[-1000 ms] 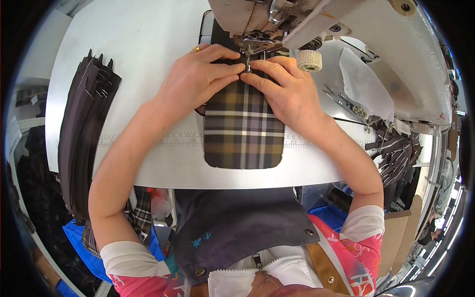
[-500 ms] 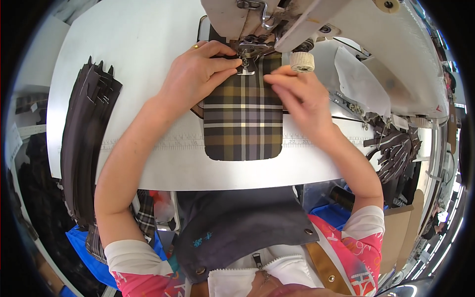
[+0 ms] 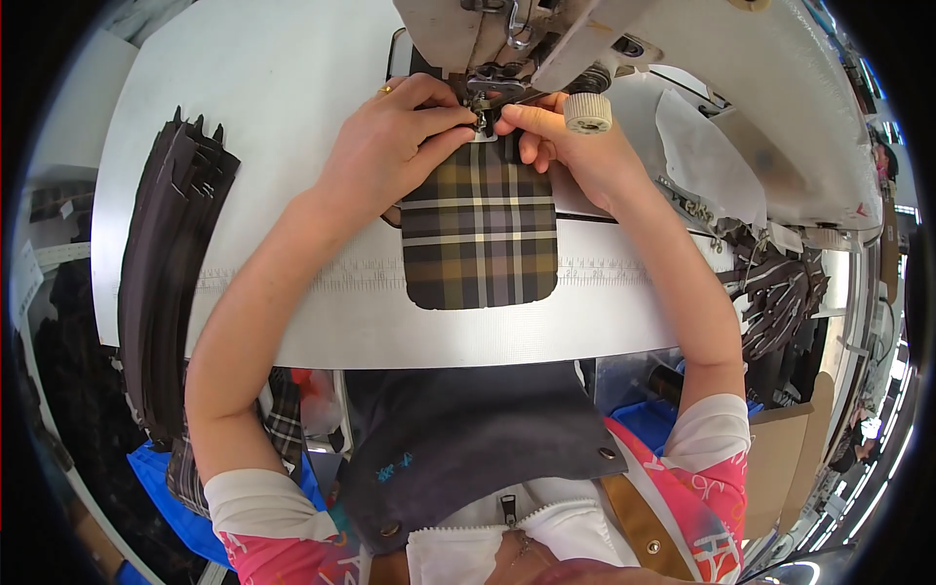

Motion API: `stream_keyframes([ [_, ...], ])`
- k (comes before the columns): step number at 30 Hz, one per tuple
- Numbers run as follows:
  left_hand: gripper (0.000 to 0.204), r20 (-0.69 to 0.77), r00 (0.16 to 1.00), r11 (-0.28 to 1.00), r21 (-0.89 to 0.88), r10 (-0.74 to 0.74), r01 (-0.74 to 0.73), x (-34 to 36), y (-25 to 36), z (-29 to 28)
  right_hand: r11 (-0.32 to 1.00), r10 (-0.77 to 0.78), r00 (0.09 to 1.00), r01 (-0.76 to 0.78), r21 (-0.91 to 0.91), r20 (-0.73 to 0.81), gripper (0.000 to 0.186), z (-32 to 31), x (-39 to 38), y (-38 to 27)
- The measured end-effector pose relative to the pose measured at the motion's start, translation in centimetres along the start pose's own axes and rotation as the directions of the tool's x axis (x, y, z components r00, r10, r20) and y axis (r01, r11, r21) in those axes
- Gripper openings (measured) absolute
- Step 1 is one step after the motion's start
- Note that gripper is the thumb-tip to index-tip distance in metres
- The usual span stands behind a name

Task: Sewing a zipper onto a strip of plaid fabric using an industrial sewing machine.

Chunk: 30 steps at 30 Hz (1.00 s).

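Observation:
A plaid fabric panel (image 3: 478, 253) in brown, grey and cream lies under the presser foot (image 3: 484, 125) of a sewing machine (image 3: 712, 58). My left hand (image 3: 390, 146) reaches over the panel's upper left, its fingers closed against the foot; what lies between them is hidden. To the right of the foot is my right hand (image 3: 580, 156), fingers curled and thumb reaching toward the foot beside the white knurled knob (image 3: 589, 112). I cannot make out what it holds, as its upper fingers are partly behind the machine.
A long stack of dark strips (image 3: 166, 263) lies on the white table (image 3: 322, 331) at left. At right are white sheet material (image 3: 707, 161), metal tools (image 3: 687, 205) and tangled dark strips (image 3: 780, 302). Blue bins (image 3: 156, 478) and a cardboard box (image 3: 780, 448) stand below the table.
The panel has moved away from me beneath the foot. My right hand drew back to the right, then moved up and inward to the foot again. My left hand has shifted slightly upward.

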<state>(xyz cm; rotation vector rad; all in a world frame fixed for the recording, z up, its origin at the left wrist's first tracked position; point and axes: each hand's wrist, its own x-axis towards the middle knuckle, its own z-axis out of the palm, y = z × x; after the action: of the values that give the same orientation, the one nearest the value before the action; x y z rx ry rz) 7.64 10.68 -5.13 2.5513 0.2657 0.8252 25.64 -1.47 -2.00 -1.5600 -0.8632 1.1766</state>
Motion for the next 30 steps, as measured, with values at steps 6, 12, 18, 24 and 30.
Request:
stream_keyframes([
  [6,0.008,-0.078,0.984,0.970,0.198,0.157,-0.139,-0.1,0.4,0.6,0.996,-0.069,0.996,0.072,0.060,-0.048,0.014,0.7,0.1,0.6],
  [12,0.012,-0.052,0.990,0.980,0.155,0.130,-0.121,-0.4,0.1,0.9,0.957,-0.148,0.982,0.113,0.268,0.113,0.020,-0.8,0.8,1.4],
  [18,0.021,0.002,1.000,0.994,-0.110,0.001,-0.001,-0.6,-0.8,-0.4,0.271,-0.809,0.551,0.659,-0.702,0.205,0.009,-1.3,0.7,2.5],
  [24,0.020,0.046,0.999,0.999,-0.044,0.025,-0.023,-0.4,-0.8,-0.8,-0.112,-0.779,0.454,0.578,-0.809,0.432,0.023,0.9,0.3,2.2],
  [30,0.020,0.004,0.998,0.998,-0.018,0.065,-0.065,-0.4,-0.6,-0.6,-0.213,-0.828,0.317,0.585,-0.783,0.462,0.014,1.4,1.8,2.9],
])
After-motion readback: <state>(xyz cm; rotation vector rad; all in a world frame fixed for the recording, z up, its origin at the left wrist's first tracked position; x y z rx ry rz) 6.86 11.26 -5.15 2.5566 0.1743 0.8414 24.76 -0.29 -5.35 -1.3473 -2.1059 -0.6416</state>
